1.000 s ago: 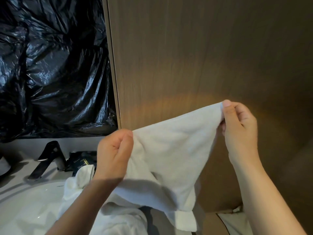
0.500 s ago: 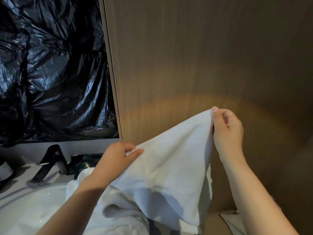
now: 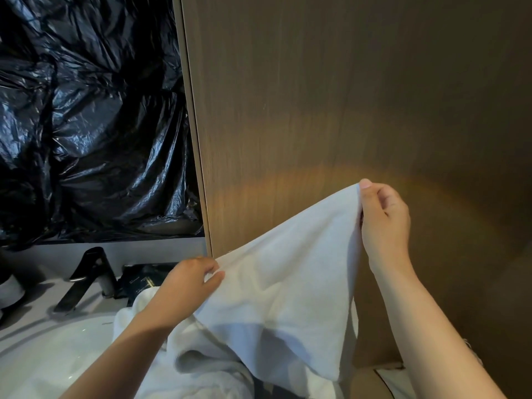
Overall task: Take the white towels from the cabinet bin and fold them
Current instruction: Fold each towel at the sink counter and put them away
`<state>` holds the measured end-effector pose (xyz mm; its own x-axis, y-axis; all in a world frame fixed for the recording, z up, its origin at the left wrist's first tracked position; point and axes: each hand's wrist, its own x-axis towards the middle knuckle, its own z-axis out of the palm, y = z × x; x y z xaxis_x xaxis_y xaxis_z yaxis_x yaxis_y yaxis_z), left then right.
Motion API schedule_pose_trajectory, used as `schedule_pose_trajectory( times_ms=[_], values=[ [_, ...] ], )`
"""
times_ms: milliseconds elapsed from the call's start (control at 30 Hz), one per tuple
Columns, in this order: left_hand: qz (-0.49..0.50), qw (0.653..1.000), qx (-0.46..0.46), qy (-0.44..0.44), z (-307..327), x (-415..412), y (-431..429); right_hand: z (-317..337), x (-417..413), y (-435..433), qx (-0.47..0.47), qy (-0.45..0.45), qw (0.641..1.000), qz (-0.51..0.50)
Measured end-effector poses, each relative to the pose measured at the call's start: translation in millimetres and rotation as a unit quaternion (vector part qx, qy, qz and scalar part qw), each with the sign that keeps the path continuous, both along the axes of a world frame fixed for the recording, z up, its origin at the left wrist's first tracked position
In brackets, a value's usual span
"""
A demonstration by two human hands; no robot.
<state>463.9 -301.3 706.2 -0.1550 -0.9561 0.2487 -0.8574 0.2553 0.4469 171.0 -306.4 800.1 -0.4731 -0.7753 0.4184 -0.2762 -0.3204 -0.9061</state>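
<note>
A white towel [image 3: 290, 286] hangs spread in the air in front of a brown wooden panel. My right hand [image 3: 384, 223] pinches its upper right corner, held high. My left hand [image 3: 188, 283] grips the towel's left edge lower down, thumb and fingers closed on the cloth. The towel slopes from right down to left and drapes toward the bottom of the view. More white towels [image 3: 161, 355] lie crumpled under my left forearm at the sink's edge. No cabinet bin shows.
A white sink basin [image 3: 43, 364] sits at the lower left with a black faucet [image 3: 86, 275] behind it. A dark packet [image 3: 141, 280] lies by the faucet. Black plastic sheeting [image 3: 86, 116] covers the upper left. The wooden panel [image 3: 345, 96] fills the right.
My left hand has dropped lower and shifted its grip along the towel's edge, going from a fist to a flatter pinch. My right hand has come slightly down and left with the corner.
</note>
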Motion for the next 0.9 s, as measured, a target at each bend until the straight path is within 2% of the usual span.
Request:
schedule_pose_trajectory(
  times_ms=[333,467,600,700,833,900],
  values=[
    [0.028,1.0,0.001,0.011,-10.3,12.4,4.2,-4.3,-2.5,-4.3,0.003,-0.006,1.0,-0.011],
    [0.013,1.0,0.012,-0.012,-13.2,18.4,0.1,-3.4,-1.9,-4.4,-0.002,-0.001,1.0,-0.008],
    [-0.029,1.0,0.002,0.002,-10.9,20.4,-3.5,-1.3,-6.2,-5.2,-0.003,0.007,1.0,-0.019],
    [-0.027,0.999,0.023,-0.037,-9.6,23.0,-8.5,-0.2,-10.1,-5.8,0.0,0.009,1.0,-0.022],
    [0.008,0.987,0.086,-0.136,-10.8,30.2,-14.1,-1.1,-12.8,-6.4,-0.001,0.01,0.999,-0.038],
    [0.005,0.985,0.099,-0.141,-15.7,36.2,-12.6,-0.9,-15.0,-6.9,0.006,0.005,0.999,-0.041]
  ],
)
